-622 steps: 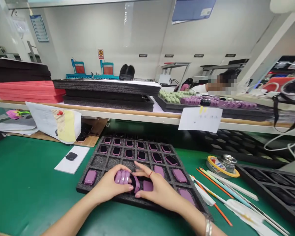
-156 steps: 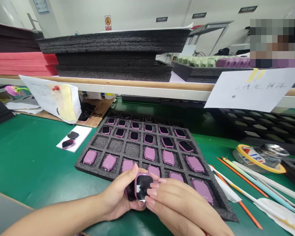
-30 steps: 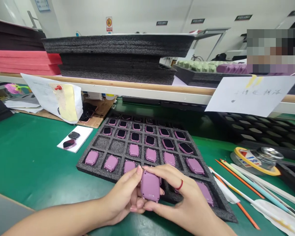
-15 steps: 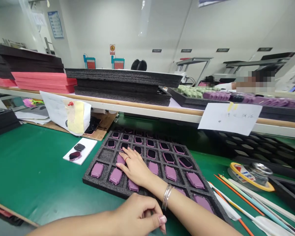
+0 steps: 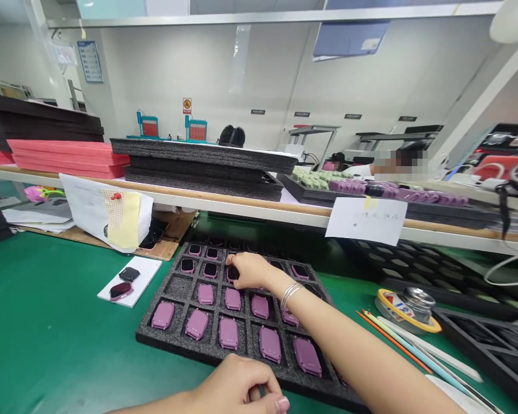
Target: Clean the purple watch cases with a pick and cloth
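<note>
A black foam tray [image 5: 178, 286] lies on the green mat, its pockets filled with purple watch bodies [image 5: 228, 333]. The near rows lie back up; the far rows show dark screens [image 5: 187, 264]. My right hand [image 5: 249, 269] reaches across to the far middle of the tray, fingers curled down onto a screen-up body there; whether it grips it is unclear. A bracelet sits on that wrist. My left hand [image 5: 237, 388] rests at the tray's near edge, fingers curled in loosely, with nothing visible in them.
A white card [image 5: 128, 280] with two loose watch bodies lies left of the tray. Coloured sticks [image 5: 397, 343], a tape roll [image 5: 408, 306] and empty black trays [image 5: 492, 339] are at the right. A shelf [image 5: 224, 202] above holds stacked foam sheets and more trays. Another person sits beyond it.
The purple body held in both hands a second ago is gone from them. My right hand has moved from the tray's middle rows to the far screen-up rows. The view has tilted up.
</note>
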A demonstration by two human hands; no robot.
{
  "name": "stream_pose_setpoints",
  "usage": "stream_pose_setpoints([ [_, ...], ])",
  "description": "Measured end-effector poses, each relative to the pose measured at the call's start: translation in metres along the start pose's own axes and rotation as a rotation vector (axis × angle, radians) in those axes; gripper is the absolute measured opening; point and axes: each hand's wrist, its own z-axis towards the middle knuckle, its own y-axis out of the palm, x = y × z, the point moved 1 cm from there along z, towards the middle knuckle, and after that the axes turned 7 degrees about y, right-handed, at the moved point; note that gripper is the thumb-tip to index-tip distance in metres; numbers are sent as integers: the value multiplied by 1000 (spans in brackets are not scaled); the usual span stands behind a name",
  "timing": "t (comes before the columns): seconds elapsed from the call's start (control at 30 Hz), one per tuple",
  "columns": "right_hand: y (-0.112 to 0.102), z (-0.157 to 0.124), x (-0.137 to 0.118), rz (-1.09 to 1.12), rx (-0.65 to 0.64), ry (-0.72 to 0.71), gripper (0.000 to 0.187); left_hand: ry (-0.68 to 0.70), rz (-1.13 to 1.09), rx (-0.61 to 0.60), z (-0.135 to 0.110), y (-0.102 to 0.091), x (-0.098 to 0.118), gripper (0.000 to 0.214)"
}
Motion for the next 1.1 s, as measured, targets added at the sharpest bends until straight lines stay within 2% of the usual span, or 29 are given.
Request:
stream_pose_setpoints([
  [0.17, -12, -17, 25, -60, -23, 49, 33, 103, 65, -41, -1, 3, -2, 34],
  [0.33, 0, -26, 40, -48, -124, 43, 32, 224, 53, -117, -2, 6, -8, 41],
  [0.5, 9, -31, 39, -40, -113, 32, 33, 91, 83, -78, -4, 0, 6, 25],
  [0.67, -4, -40, 51, -90, -54, 94, 35, 8, 100, -72, -4, -3, 15, 15],
  [0.8, -12, -49, 74, -111, -110, 128, 32, 68, 110, -82, -3, -2, 11, 23],
  [0.93, -2, -54, 86, -85, -200, 105, 31, 125, 106, -138, -1, -1, 6, 40],
  [1.1, 7, -61, 95, -50, -157, 81, 34, 127, 130, -141, -1, -3, 6, 48],
])
